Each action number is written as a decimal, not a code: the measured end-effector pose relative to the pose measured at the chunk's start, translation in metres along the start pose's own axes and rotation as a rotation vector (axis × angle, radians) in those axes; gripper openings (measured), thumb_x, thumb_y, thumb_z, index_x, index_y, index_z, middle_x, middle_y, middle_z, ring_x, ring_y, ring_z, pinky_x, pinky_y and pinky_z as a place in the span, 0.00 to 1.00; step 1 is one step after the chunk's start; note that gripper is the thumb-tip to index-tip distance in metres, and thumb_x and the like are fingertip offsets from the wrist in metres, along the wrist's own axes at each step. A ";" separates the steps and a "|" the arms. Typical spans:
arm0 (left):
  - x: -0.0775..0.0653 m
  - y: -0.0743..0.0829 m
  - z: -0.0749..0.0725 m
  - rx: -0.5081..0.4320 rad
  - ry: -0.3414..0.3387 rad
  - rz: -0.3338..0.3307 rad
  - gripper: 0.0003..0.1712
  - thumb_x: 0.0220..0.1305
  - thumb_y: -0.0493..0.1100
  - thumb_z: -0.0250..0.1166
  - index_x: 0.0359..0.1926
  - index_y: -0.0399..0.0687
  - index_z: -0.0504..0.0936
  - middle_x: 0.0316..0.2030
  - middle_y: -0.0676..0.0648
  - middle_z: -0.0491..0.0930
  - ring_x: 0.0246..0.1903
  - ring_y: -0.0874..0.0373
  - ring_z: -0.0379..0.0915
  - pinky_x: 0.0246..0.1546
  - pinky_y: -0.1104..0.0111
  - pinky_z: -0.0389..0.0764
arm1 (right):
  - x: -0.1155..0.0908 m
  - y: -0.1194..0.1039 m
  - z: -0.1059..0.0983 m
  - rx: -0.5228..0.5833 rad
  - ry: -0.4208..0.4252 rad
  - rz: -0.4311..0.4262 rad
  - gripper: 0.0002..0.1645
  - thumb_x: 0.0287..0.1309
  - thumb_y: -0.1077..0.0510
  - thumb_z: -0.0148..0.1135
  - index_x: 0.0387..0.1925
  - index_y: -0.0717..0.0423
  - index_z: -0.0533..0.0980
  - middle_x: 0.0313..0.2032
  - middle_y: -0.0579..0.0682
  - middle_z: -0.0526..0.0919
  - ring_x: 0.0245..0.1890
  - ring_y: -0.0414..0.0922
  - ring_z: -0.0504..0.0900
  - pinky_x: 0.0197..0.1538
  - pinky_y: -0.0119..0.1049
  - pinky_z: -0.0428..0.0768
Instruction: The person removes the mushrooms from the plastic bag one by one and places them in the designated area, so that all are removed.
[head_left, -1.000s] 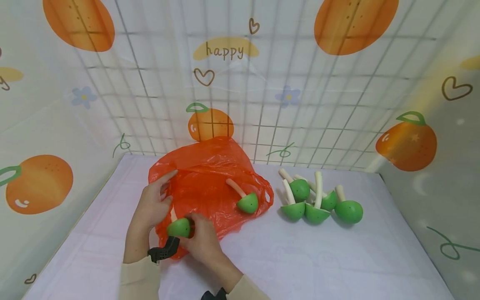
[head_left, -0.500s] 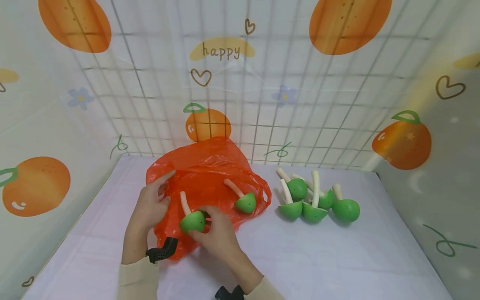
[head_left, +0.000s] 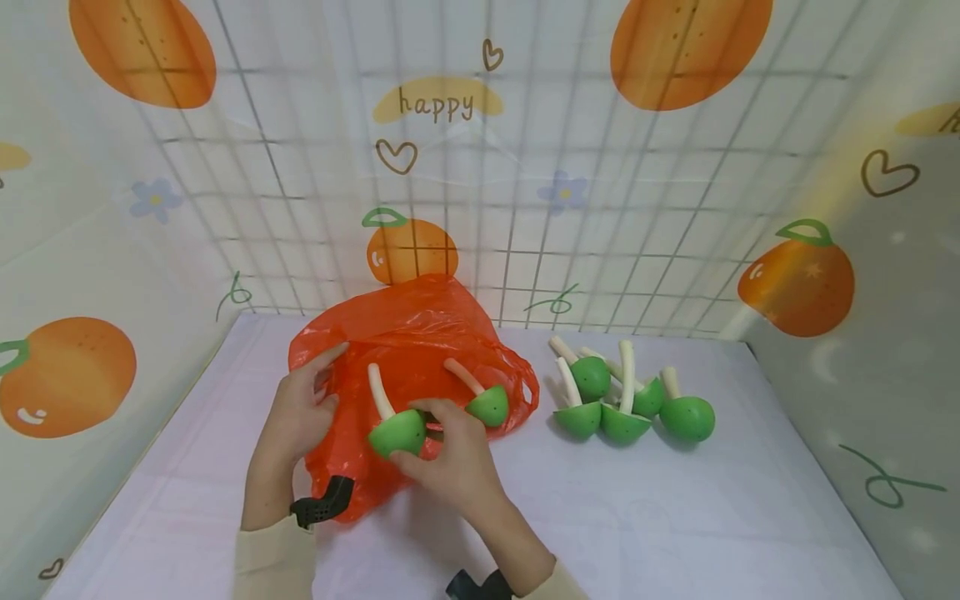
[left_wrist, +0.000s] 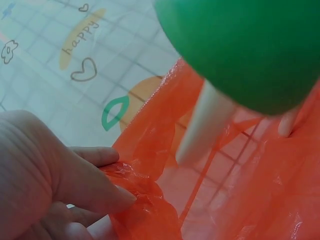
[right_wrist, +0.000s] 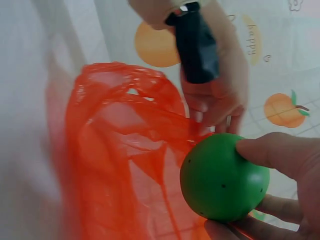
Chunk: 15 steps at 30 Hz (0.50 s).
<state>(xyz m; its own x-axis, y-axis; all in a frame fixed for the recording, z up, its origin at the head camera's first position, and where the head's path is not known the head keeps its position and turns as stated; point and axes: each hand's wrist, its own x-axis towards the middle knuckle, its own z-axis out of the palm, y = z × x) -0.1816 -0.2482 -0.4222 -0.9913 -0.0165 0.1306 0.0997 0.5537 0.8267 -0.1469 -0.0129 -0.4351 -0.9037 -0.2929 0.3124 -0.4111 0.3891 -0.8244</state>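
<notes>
My right hand grips a toy mushroom by its round green cap, thumb on the near side and fingers on the far side. Its pale stem points up and away, over the red plastic bag. In the right wrist view the dotted cap fills the grasp. My left hand holds the bag's left edge, the thumb on the film and a finger reaching along it, as the left wrist view shows. A second green mushroom lies at the bag's right part.
Several more green-capped mushrooms stand clustered on the white tabletop, right of the bag. A fruit-printed curtain over a wire grid rises behind the table and along both sides.
My right hand has carried the mushroom up and to the right, from beside the left wrist to over the bag's middle. The left hand has stayed at the bag's edge.
</notes>
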 end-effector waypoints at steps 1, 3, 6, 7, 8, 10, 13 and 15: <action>0.000 0.000 0.000 0.001 0.000 0.000 0.40 0.70 0.24 0.55 0.80 0.51 0.65 0.74 0.38 0.69 0.72 0.37 0.66 0.66 0.44 0.73 | -0.001 -0.002 -0.003 0.000 0.007 -0.001 0.31 0.52 0.59 0.81 0.57 0.61 0.81 0.50 0.50 0.86 0.51 0.48 0.86 0.54 0.45 0.88; 0.000 0.001 0.001 0.004 -0.002 -0.004 0.40 0.70 0.25 0.55 0.80 0.51 0.65 0.74 0.38 0.69 0.72 0.37 0.66 0.66 0.44 0.73 | -0.002 -0.005 -0.009 0.005 0.020 0.002 0.31 0.51 0.59 0.81 0.57 0.59 0.81 0.50 0.48 0.86 0.52 0.47 0.85 0.54 0.45 0.87; 0.000 0.003 0.001 0.009 -0.005 -0.014 0.40 0.70 0.25 0.56 0.80 0.51 0.65 0.74 0.38 0.68 0.72 0.37 0.66 0.66 0.43 0.73 | -0.004 -0.011 -0.018 0.017 0.045 0.006 0.31 0.51 0.59 0.81 0.58 0.57 0.81 0.57 0.47 0.84 0.52 0.46 0.85 0.54 0.44 0.87; 0.000 0.003 0.001 0.012 -0.006 -0.018 0.40 0.70 0.25 0.56 0.80 0.52 0.65 0.74 0.38 0.68 0.72 0.37 0.66 0.66 0.43 0.73 | -0.005 -0.012 -0.020 0.018 0.054 0.004 0.31 0.51 0.59 0.82 0.58 0.57 0.81 0.60 0.47 0.82 0.53 0.45 0.85 0.55 0.43 0.87; -0.001 0.004 0.001 0.015 -0.007 -0.023 0.41 0.70 0.25 0.56 0.80 0.52 0.65 0.74 0.38 0.68 0.72 0.37 0.66 0.66 0.43 0.73 | -0.005 -0.014 -0.023 0.018 0.065 0.000 0.32 0.50 0.60 0.82 0.58 0.56 0.81 0.64 0.46 0.80 0.55 0.46 0.84 0.55 0.42 0.87; -0.001 0.004 0.001 0.020 -0.007 -0.031 0.41 0.71 0.25 0.56 0.81 0.52 0.65 0.74 0.38 0.68 0.72 0.37 0.65 0.66 0.43 0.73 | -0.006 -0.016 -0.028 0.029 0.086 -0.014 0.32 0.49 0.61 0.82 0.58 0.57 0.81 0.71 0.45 0.75 0.58 0.46 0.83 0.56 0.40 0.87; -0.001 0.004 0.001 0.026 -0.007 -0.034 0.41 0.71 0.25 0.55 0.81 0.52 0.65 0.74 0.38 0.67 0.72 0.36 0.65 0.66 0.43 0.73 | -0.009 -0.019 -0.035 0.044 0.107 -0.048 0.33 0.49 0.63 0.83 0.58 0.57 0.82 0.73 0.44 0.73 0.61 0.48 0.82 0.56 0.40 0.87; -0.001 0.004 0.000 0.028 -0.007 -0.028 0.41 0.70 0.24 0.55 0.80 0.52 0.65 0.74 0.38 0.67 0.72 0.36 0.65 0.66 0.42 0.72 | -0.010 -0.022 -0.041 0.055 0.109 -0.063 0.32 0.49 0.64 0.83 0.58 0.56 0.82 0.72 0.42 0.74 0.60 0.46 0.82 0.55 0.40 0.87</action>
<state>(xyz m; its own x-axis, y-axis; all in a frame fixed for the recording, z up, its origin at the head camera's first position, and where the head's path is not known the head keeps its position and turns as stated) -0.1803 -0.2456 -0.4193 -0.9942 -0.0262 0.1038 0.0699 0.5764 0.8142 -0.1338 0.0171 -0.4013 -0.8854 -0.2172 0.4110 -0.4625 0.3233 -0.8256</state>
